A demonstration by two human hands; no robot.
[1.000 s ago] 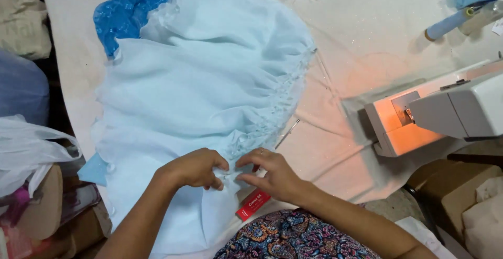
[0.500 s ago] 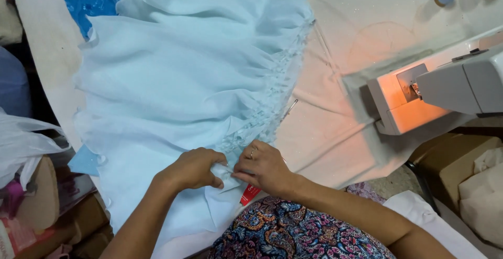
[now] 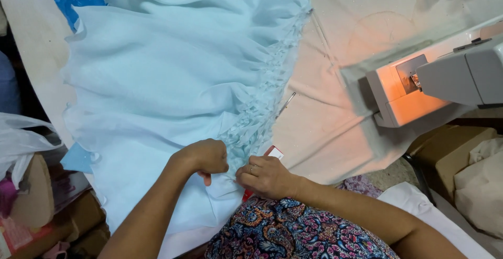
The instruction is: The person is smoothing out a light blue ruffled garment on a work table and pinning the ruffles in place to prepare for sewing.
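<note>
Working the gathered edge closer in, your left hand [image 3: 201, 157] and right hand [image 3: 264, 176] have slid down toward six o'clock and now sit almost knuckle to knuckle, both clamped on the pale blue fabric [image 3: 173, 81] right at its ruffled seam [image 3: 262, 101]. The cloth has shifted up and left with your view, spreading from centre to eleven o'clock over the counter [image 3: 335, 128]. The sewing machine [image 3: 445, 81] waits at three o'clock, so this looks like hand-adjusting of gathers, not stitching.
</note>
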